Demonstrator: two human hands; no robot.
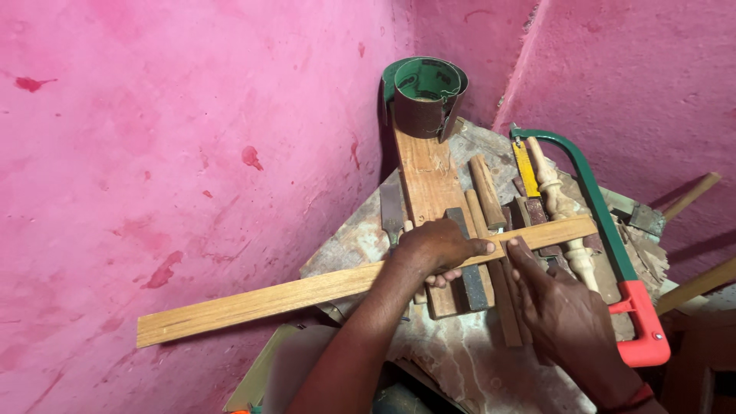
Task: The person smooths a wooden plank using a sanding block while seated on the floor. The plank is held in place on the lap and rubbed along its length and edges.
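Observation:
A long flat wooden strip lies crosswise over a workbench, its left end jutting out past the bench toward the pink wall. My left hand grips the strip near its middle, fingers wrapped over the top edge. My right hand rests just right of it, index finger touching the strip's lower edge, holding nothing that I can see. Under the strip lie a wooden plank, a dark sharpening stone and wood-handled chisels.
A green-framed hacksaw with a red handle lies at the bench's right side beside a turned wooden spindle. A roll of green-backed sandpaper stands in the far corner. Pink walls close in at left and behind.

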